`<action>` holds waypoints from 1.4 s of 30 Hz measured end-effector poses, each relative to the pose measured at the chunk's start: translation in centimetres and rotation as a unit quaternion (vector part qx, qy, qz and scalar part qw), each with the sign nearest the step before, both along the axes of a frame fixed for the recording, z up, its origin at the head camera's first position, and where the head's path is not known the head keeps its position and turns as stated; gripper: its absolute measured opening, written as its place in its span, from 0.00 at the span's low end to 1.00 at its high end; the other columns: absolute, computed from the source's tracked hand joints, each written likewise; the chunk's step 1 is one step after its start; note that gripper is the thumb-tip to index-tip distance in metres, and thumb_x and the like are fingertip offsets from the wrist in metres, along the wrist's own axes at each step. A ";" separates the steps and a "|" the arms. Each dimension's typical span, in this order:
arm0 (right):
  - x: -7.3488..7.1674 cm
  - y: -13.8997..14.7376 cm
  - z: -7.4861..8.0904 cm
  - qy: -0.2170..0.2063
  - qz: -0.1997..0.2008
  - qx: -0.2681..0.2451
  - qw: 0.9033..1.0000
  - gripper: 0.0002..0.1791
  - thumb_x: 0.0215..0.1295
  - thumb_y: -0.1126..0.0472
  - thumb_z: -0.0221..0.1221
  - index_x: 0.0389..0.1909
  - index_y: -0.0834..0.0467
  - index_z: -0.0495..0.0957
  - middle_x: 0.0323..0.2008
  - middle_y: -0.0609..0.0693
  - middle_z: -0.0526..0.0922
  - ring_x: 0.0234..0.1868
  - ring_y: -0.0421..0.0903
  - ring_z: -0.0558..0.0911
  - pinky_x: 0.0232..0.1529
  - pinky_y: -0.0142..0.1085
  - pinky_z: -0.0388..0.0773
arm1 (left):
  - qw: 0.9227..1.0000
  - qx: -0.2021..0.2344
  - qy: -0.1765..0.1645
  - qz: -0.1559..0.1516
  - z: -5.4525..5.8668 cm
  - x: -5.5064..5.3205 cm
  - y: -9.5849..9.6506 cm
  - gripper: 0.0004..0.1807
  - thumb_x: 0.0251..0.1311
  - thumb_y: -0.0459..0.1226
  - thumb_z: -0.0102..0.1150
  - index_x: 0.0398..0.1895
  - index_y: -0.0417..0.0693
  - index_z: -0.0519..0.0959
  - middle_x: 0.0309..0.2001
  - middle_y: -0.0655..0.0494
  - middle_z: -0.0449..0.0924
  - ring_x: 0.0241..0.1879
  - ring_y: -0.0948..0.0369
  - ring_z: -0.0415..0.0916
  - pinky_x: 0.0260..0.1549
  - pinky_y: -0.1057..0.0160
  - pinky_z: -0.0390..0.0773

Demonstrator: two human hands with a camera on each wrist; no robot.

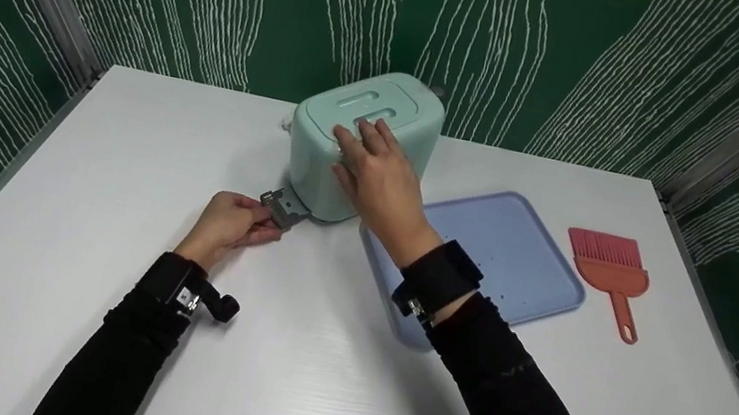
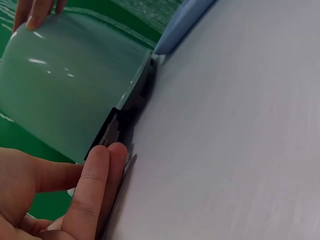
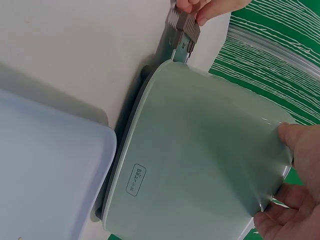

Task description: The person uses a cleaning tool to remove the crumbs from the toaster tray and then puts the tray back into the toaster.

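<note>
A mint-green toaster (image 1: 364,153) stands at the back of the table, its lid with two long recesses facing up. At its lower left end a dark grey crumb tray (image 1: 285,209) sticks out from the base. My left hand (image 1: 226,224) pinches the outer end of this tray between thumb and fingers; in the right wrist view the tray's ridged end (image 3: 183,31) shows beside the fingertips. My right hand (image 1: 385,184) rests on top of the toaster with its fingers spread, the thumb by the upper edge.
Right of the toaster lies a blue tray (image 1: 502,250) with a few dark specks on it, partly covered by the right forearm. Farther right is a red brush (image 1: 608,269) with an orange handle. Green walls with white lines border the white table (image 1: 279,374).
</note>
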State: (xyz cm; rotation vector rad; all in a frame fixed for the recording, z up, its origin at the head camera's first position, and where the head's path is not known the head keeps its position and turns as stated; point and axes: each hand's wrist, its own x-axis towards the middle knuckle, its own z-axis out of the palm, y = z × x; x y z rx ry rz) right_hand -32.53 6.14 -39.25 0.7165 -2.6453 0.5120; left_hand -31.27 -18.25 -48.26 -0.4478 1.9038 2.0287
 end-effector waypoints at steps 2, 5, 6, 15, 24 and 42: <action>0.0 0.0 0.0 0.002 0.000 0.001 1.000 0.29 0.79 0.53 0.63 0.76 0.54 0.74 0.75 0.64 0.74 0.80 0.64 0.70 0.84 0.54 0.65 | 1.000 -0.001 0.000 -0.002 -0.1 -0.1 0.2 0.23 0.78 0.31 0.57 0.67 0.24 0.66 0.37 0.47 0.87 0.33 0.62 0.91 0.43 0.69 0.91; 0.0 0.0 -0.1 0.005 0.001 0.000 1.000 0.28 0.79 0.53 0.63 0.76 0.54 0.74 0.75 0.64 0.75 0.80 0.63 0.70 0.84 0.53 0.66 | 1.000 0.009 0.004 -0.007 -0.2 -0.3 0.5 0.21 0.79 0.31 0.56 0.66 0.23 0.68 0.37 0.46 0.87 0.34 0.61 0.91 0.44 0.69 0.91; 0.0 0.0 -0.1 0.005 0.001 -0.001 1.000 0.28 0.79 0.53 0.63 0.76 0.54 0.74 0.75 0.64 0.75 0.80 0.63 0.70 0.84 0.52 0.66 | 1.000 0.010 0.006 -0.009 -0.2 -0.3 0.6 0.20 0.80 0.32 0.56 0.64 0.23 0.70 0.37 0.46 0.87 0.34 0.61 0.91 0.43 0.69 0.91; 0.1 0.0 -0.1 0.007 0.002 -0.008 1.000 0.28 0.79 0.53 0.64 0.76 0.54 0.74 0.74 0.64 0.75 0.80 0.63 0.70 0.84 0.53 0.65 | 1.000 0.015 0.009 -0.003 -0.1 -0.9 1.4 0.13 0.80 0.32 0.56 0.57 0.28 0.77 0.34 0.49 0.89 0.34 0.61 0.91 0.41 0.67 0.92; 0.1 0.0 0.0 -0.002 -0.002 -0.008 1.000 0.28 0.79 0.53 0.63 0.77 0.53 0.73 0.75 0.63 0.74 0.80 0.64 0.69 0.83 0.54 0.66 | 1.000 0.021 0.000 0.006 -0.3 -1.3 1.8 0.16 0.79 0.34 0.58 0.60 0.29 0.79 0.36 0.49 0.90 0.37 0.61 0.92 0.44 0.69 0.90; 0.0 0.0 0.0 0.001 0.004 -0.008 1.000 0.28 0.79 0.55 0.63 0.76 0.54 0.74 0.74 0.64 0.75 0.80 0.65 0.69 0.82 0.55 0.68 | 0.997 0.066 -0.003 0.039 -0.6 -1.6 2.5 0.08 0.78 0.30 0.56 0.53 0.32 0.76 0.50 0.42 0.79 0.40 0.57 0.90 0.52 0.67 0.90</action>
